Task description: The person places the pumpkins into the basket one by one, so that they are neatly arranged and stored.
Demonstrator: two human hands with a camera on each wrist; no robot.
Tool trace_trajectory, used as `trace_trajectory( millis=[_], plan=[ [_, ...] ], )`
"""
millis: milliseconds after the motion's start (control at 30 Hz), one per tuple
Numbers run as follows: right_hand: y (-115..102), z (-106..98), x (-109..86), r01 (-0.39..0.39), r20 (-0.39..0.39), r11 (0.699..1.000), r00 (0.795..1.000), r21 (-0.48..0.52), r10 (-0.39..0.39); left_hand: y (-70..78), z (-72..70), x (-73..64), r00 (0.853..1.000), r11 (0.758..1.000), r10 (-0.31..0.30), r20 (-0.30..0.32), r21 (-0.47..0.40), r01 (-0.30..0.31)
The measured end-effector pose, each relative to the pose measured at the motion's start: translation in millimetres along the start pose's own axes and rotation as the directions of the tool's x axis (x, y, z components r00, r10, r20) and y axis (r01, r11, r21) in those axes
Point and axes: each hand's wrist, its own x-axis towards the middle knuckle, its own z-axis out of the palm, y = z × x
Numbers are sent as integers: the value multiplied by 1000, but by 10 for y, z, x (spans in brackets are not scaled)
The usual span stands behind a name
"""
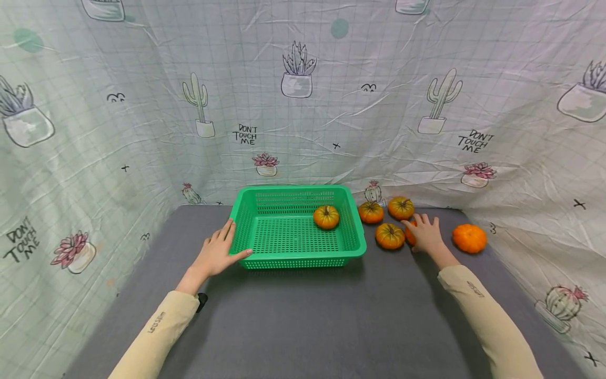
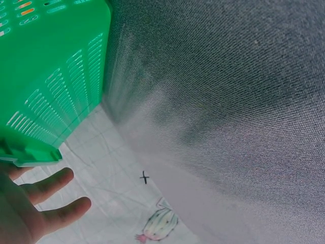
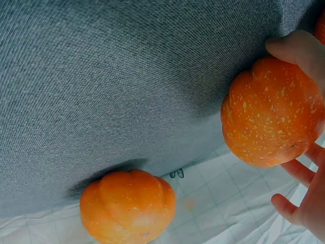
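Note:
A green plastic basket (image 1: 298, 255) with slotted walls stands on the grey table, one small pumpkin (image 1: 326, 217) inside at its right. My left hand (image 1: 219, 250) rests against its left end, fingers extended along the rim and thumb on the front corner. Past that rim, the left wrist view shows straight fingers (image 2: 61, 195). Right of the basket, my right hand (image 1: 426, 234) holds an orange pumpkin (image 3: 274, 114), thumb on one side and fingers on the other. In the head view the hand covers most of this pumpkin.
Close by the right hand sit three greenish-orange pumpkins: one beside the basket (image 1: 371, 212), one behind (image 1: 401, 208), one nearer (image 1: 390, 236). Another bright orange pumpkin (image 1: 469, 238) lies farther right. A printed cloth (image 1: 341, 126) hangs around the grey table (image 1: 307, 321).

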Motion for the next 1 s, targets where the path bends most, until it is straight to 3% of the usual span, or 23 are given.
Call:
trace_trajectory(
  millis=[500,767,1000],
  plan=[
    [1,53,37,-7,20,1000,1000,-25,7,-10,1,1,1000,1000,5,12,-11,-5],
    [12,31,2,-6,-2,1000,1000,-13,6,-1,-2,-9,1000,1000,3,-1,-11,-3],
    [45,-33,-76,-54,-55,998,997,25,56,2,-8,-18,1000,1000,2,-11,-16,-2]
  ],
)
